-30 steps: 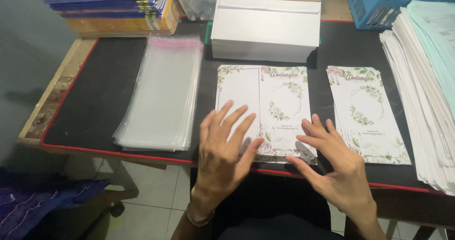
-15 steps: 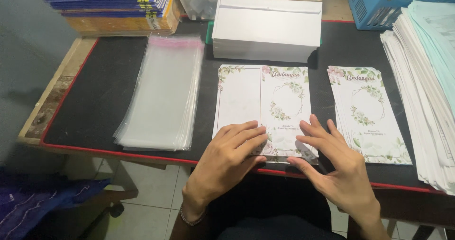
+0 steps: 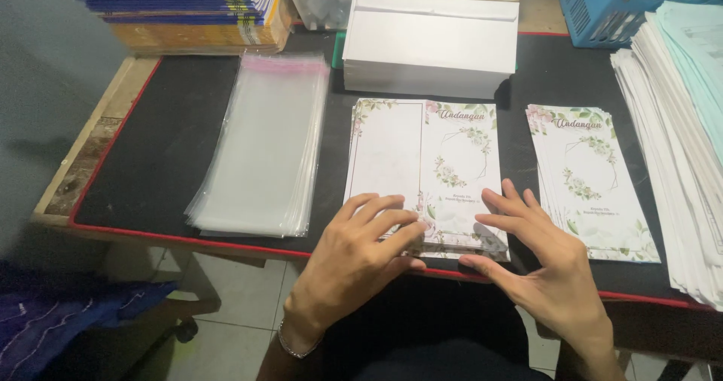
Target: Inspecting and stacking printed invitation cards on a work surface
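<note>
The left hand [image 3: 360,251] lay palm down with its fingers loosely curled and close together, their tips pressing on the lower left part of the open floral card [image 3: 425,174]; it gripped nothing, only rested on the paper near the card's bottom edge. The right hand [image 3: 544,264] was spread wider, fingers fanned and slightly bent, the fingertips touching the lower right part of the same card and the thumb lying along its bottom edge at the rim of the bench [image 3: 151,155]; it too held nothing closed within it. The card lay flat and unfolded on the black mat of the bench, directly in front of the person, its left panel mostly blank within a thin frame and its right panel bearing flowers and a geometric outline. Just to the right, apart from the hand, sat a stack of folded floral cards [image 3: 591,181]. To the left of the open card lay a pile of clear plastic sleeves [image 3: 263,151], well clear of the left hand. Behind the card stood a white box [image 3: 431,46]. Farther off were a tall stack of white paper sheets [image 3: 681,140] along the right edge, a blue basket [image 3: 633,4] at the far right corner, and a stack of books [image 3: 184,8] at the far left.
</note>
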